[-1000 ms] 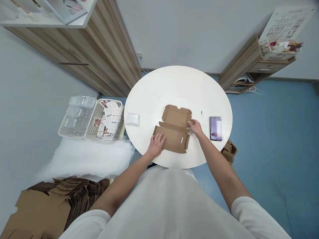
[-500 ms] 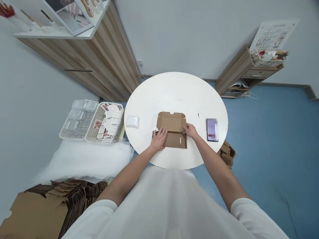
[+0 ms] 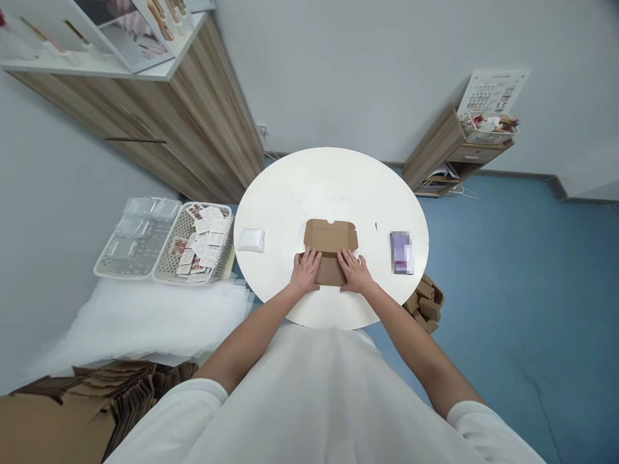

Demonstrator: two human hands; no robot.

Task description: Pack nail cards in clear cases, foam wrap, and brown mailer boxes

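Note:
A brown cardboard box (image 3: 330,272) lies folded up in front of me, its tabbed lid (image 3: 331,238) laid back away from me. My left hand (image 3: 305,270) rests on the left end of the box, fingers spread and pointing toward the lid fold. On the right end lies my right hand (image 3: 355,272), its fingers likewise spread; both thumbs are by the front edge. The hands cover the box's two ends, so the side flaps are mostly hidden.
The round white table (image 3: 333,180) carries a white packet (image 3: 251,239) at left and a phone (image 3: 401,252) at right. Baskets (image 3: 193,245), white sheets (image 3: 159,316) and stacked flat cardboard (image 3: 53,419) are at left. Folded boxes (image 3: 426,303) lie low at right; cabinets (image 3: 207,109) stand behind.
My right hand has moved from the box's back right corner down onto its right end. My left hand stays on the left end. The camera view has shifted slightly.

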